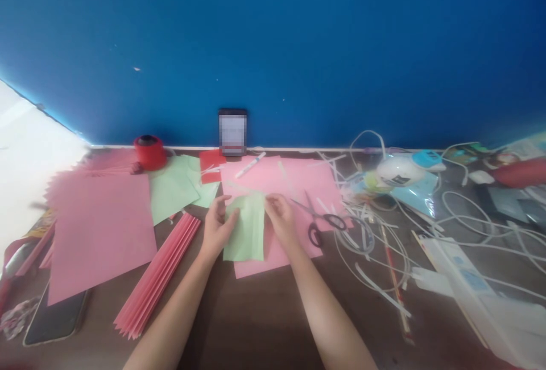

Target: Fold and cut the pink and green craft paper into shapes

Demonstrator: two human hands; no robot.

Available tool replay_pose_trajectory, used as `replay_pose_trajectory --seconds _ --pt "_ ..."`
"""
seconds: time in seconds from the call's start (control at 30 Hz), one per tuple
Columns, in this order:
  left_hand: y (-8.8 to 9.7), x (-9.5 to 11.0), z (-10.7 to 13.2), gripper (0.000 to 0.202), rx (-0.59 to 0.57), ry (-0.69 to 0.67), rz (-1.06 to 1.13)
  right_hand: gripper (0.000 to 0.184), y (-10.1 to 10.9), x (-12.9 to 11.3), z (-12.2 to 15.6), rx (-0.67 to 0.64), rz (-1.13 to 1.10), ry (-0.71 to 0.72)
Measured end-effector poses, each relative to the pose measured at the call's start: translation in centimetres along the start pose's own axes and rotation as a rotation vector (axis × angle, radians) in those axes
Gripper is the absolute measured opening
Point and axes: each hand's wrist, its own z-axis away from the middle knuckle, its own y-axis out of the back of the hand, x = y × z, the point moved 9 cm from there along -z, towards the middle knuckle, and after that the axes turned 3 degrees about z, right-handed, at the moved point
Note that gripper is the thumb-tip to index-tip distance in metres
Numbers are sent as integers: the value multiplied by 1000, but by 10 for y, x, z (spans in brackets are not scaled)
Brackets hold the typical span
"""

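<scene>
A small light green sheet of paper [245, 236] is held between my two hands over pink paper [251, 268]. My left hand [219, 225] grips its left edge, thumb lying on the face of the sheet. At the upper right corner, the fingers of my right hand [279, 210] pinch the same sheet. Faint upright creases show on its right part. Just right of my right hand lie scissors [314, 219] with dark handles, their blades apart. A white marker [251, 165] rests on the pink paper behind my hands.
On the left are a pleated red-pink paper [157, 276], a large pink sheet [102, 227], green sheets [173, 185], a red tape dispenser [150, 153] and a phone [55, 316]. A propped phone [232, 132] leans on the blue wall. Cables, paper strips, a glue bottle [401, 171] and a pencil [392, 267] clutter the right.
</scene>
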Motion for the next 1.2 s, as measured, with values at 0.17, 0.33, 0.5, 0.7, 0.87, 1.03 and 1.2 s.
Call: replay_pose_trajectory --seconds 0.17,0.33,0.5,0.7,0.87,1.03,1.2 --pt "23 -1 1 30 243 -19 81 28 -16 -3 8 -166 -28 9" --pt "43 -3 2 31 436 -49 156 35 -26 -2 12 -277 18 21" --pt "42 -9 1 35 435 -34 230 25 -10 5 2 -102 -83 -18" --pt "27 -10 1 46 265 41 130 24 16 20 -5 130 -200 -36" --pt "17 -7 0 34 155 19 92 21 18 27 -5 172 -302 -67" --pt "19 -10 -1 35 175 27 165 21 21 23 -4 203 -288 -52" --pt "23 -13 -1 40 241 26 295 20 25 21 -4 227 -313 -8"
